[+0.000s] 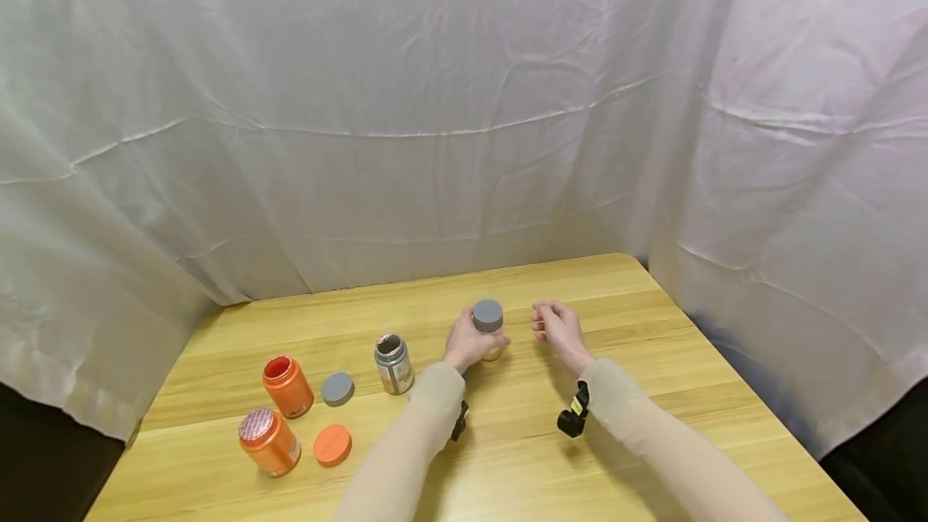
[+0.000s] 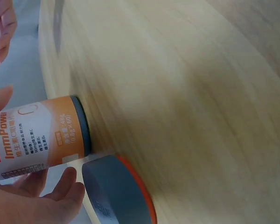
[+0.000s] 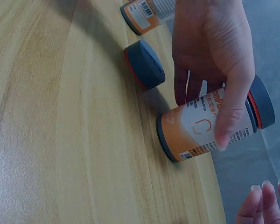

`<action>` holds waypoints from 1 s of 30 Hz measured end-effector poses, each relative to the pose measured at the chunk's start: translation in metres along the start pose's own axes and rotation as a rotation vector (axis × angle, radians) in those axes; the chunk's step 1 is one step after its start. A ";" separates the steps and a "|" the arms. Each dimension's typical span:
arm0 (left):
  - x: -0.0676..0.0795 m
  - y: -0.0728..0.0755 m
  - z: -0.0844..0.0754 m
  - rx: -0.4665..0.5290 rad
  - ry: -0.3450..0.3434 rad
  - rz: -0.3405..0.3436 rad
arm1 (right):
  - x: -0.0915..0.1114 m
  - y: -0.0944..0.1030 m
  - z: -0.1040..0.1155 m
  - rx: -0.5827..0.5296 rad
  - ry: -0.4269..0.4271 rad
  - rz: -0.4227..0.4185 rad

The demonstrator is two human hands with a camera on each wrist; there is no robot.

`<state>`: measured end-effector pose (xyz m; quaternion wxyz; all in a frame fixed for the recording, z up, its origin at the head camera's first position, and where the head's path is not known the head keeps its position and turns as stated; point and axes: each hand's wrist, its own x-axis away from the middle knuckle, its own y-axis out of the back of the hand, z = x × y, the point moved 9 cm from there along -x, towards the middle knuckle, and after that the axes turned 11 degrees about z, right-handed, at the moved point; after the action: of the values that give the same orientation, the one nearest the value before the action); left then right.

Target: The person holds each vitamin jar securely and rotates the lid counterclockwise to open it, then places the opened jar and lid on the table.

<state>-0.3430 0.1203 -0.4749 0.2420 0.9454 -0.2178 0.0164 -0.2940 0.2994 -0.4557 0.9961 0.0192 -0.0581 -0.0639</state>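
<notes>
My left hand [image 1: 467, 345] grips an orange-and-white labelled bottle [image 1: 493, 351] that stands upright on the wooden table [image 1: 652, 393] with a grey cap [image 1: 487, 316] on top. In the right wrist view, that hand [image 3: 214, 51] wraps its thumb and fingers around the bottle [image 3: 196, 128]. My right hand [image 1: 557, 327] hovers just right of the bottle, fingers loosely curled and holding nothing. Its fingertips [image 3: 266, 196] show at the lower right of the right wrist view. The left wrist view shows the bottle's label [image 2: 37, 140] close up, with a loose grey lid [image 2: 114, 191] beside it.
Left of the hands stand an open silver jar [image 1: 394, 363], a loose grey lid [image 1: 337, 387], an open orange jar [image 1: 287, 385], an orange jar with a patterned top [image 1: 268, 441] and an orange lid [image 1: 333, 445]. White cloth [image 1: 435, 103] hangs behind and to the right.
</notes>
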 end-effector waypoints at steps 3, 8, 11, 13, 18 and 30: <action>0.000 -0.004 0.001 -0.026 -0.009 0.037 | -0.003 0.000 -0.004 0.023 0.023 -0.010; 0.000 -0.009 0.001 -0.097 -0.017 0.066 | -0.005 -0.002 -0.002 0.063 0.047 -0.016; 0.001 -0.009 -0.001 -0.134 -0.036 0.052 | -0.005 -0.003 0.000 0.085 0.057 -0.014; 0.002 -0.008 -0.002 -0.152 -0.052 0.046 | -0.005 -0.005 0.002 0.097 0.065 -0.011; 0.002 -0.008 -0.007 -0.183 -0.118 0.038 | -0.005 -0.007 0.007 0.123 0.093 -0.007; 0.008 -0.002 -0.016 -0.186 -0.208 0.070 | -0.004 -0.010 0.018 0.155 0.132 0.013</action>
<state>-0.3337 0.1266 -0.4604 0.3042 0.9073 -0.2749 -0.0935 -0.3016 0.2894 -0.4384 0.9937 0.1000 0.0027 -0.0515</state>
